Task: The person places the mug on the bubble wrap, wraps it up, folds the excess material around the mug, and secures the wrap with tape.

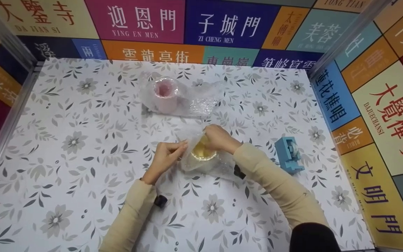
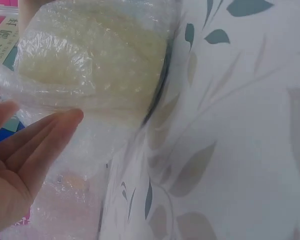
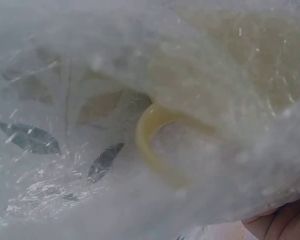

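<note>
A yellow mug (image 1: 201, 151) stands in clear bubble wrap (image 1: 206, 168) in front of me. Its curved handle (image 3: 147, 135) shows through the plastic in the right wrist view. My right hand (image 1: 219, 138) is at the mug's far right rim, its curled fingers gripping the wrap there; the fingertips are hidden in the head view. On the other side, my left hand (image 1: 166, 155) touches the wrap's edge. In the left wrist view its fingers (image 2: 52, 140) lie fairly straight against the plastic, the thumb apart from them.
Farther back, a pink cup (image 1: 166, 92) stands in its own bubble wrap (image 1: 203, 101). A blue tape dispenser (image 1: 287, 155) is to the right. Printed panels (image 1: 229, 24) wall the flower-patterned table (image 1: 93, 196) at the back and sides. A dark rounded object (image 1: 313, 238) intrudes at bottom right.
</note>
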`<state>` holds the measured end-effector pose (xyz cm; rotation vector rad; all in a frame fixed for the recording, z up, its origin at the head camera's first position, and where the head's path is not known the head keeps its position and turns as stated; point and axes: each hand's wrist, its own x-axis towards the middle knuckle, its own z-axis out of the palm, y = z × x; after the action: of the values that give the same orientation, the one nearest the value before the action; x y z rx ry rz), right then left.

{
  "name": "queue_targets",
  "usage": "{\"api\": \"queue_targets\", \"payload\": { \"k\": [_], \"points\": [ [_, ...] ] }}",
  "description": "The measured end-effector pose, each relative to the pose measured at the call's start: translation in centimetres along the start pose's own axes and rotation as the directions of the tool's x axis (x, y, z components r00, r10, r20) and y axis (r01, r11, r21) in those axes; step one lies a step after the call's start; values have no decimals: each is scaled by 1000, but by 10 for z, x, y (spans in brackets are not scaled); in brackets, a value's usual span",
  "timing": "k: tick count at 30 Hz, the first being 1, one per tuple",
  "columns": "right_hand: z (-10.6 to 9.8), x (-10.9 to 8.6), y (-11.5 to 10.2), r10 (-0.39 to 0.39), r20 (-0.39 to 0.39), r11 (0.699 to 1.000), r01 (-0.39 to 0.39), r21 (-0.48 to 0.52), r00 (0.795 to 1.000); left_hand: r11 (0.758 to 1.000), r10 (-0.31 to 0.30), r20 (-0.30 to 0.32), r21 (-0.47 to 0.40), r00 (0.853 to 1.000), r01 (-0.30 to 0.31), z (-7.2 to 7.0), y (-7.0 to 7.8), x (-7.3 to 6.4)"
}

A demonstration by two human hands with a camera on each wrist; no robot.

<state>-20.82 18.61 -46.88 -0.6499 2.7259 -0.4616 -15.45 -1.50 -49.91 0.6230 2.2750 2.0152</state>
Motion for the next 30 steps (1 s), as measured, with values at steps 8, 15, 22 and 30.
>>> {"api": "queue_targets", "payload": {
  "k": [8, 15, 22, 30],
  "points": [
    [-2, 6, -1, 59, -19, 997, -58, 44, 998, 984, -174, -39, -37, 984, 173, 2, -16, 12],
    [-3, 6, 5, -36, -58, 997, 39, 60, 998, 920, -385, 14, -67, 923, 385, 3, -8, 22],
    [-8, 1, 19, -102, -8, 977, 102, 188, 995, 899, -431, 13, -76, 902, 431, 8, -4, 25],
    [-23, -13, 43, -134, 105, 849, 60, 525, 985, 928, -329, 16, -177, 944, 326, 10, -3, 23]
  ]
}}
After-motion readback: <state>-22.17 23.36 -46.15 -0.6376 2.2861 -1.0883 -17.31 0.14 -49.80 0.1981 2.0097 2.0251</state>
